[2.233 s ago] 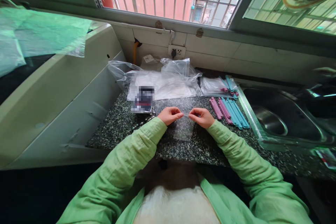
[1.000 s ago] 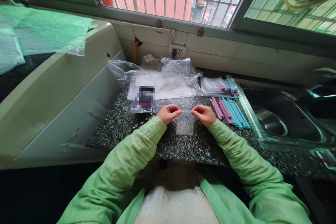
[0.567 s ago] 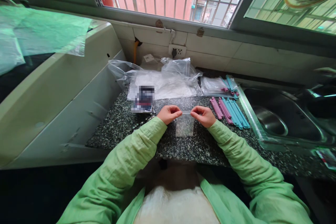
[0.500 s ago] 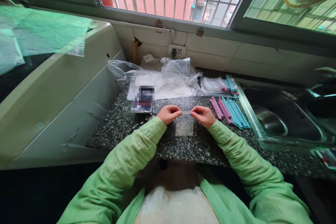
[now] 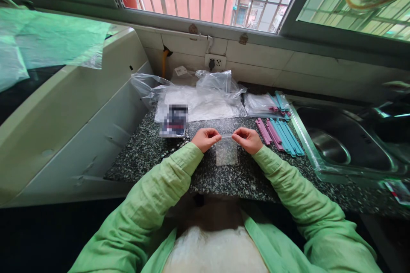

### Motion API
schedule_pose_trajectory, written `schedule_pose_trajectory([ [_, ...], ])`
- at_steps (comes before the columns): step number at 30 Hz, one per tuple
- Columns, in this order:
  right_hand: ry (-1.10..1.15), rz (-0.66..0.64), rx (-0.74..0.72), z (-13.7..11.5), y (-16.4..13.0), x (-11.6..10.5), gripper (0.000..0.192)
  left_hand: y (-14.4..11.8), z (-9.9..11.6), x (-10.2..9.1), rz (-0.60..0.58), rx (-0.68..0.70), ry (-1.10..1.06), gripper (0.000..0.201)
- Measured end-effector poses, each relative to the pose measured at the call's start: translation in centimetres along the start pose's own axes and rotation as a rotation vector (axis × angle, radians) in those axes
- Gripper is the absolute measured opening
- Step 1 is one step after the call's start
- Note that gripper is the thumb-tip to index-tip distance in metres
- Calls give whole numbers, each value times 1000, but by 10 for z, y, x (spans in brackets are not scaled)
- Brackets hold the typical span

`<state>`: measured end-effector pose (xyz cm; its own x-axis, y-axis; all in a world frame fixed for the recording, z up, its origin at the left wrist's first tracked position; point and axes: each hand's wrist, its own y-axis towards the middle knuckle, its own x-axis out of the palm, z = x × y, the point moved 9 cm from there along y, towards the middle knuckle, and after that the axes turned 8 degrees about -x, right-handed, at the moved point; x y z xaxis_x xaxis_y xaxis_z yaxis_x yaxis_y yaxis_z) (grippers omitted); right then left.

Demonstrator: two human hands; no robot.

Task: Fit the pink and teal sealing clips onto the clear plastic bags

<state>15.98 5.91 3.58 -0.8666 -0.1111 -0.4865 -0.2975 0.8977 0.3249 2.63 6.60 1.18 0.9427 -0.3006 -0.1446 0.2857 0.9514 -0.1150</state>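
Observation:
A small clear plastic bag [image 5: 226, 153] hangs between my hands above the speckled countertop [image 5: 221, 183]. My left hand [image 5: 206, 138] pinches its upper left corner between thumb and fingers. At the upper right corner, my right hand [image 5: 247, 140] is closed in the same kind of pinch. Just right of my right hand lie pink sealing clips [image 5: 264, 131] and blue sealing clips [image 5: 286, 137], side by side on the counter. Left of my left hand rests a phone-like object [image 5: 174, 121], its face blurred out.
Behind my hands spreads a pile of clear plastic bags [image 5: 208, 102]. A smaller packet [image 5: 258, 105] with more clips sits beside it. The steel sink [image 5: 333, 145] lies to the right, a white appliance [image 5: 96, 111] to the left. A wall socket [image 5: 219, 60] is at the back.
The small bag's lower edge has swung slightly to the right. Both hands keep their pinch and have hardly moved.

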Motion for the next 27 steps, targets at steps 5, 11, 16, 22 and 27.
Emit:
schedule_pose_trajectory([
  [5, 7, 54, 25, 5, 0, -5, 29, 2, -4, 2, -30, -23, -11, 24],
  [11, 39, 54, 28, 5, -1, -4, 28, 2, -6, 5, -70, -43, -23, 23],
  [16, 35, 52, 16, 0, -1, -2, 27, 3, -8, 7, -77, -27, -27, 26],
  [22, 54, 48, 16, 0, -1, -1, 28, 2, -4, 5, -61, 4, -8, 24],
  [27, 50, 36, 2, -1, -1, 0, 26, 0, -1, 4, -51, 24, -1, 23],
])
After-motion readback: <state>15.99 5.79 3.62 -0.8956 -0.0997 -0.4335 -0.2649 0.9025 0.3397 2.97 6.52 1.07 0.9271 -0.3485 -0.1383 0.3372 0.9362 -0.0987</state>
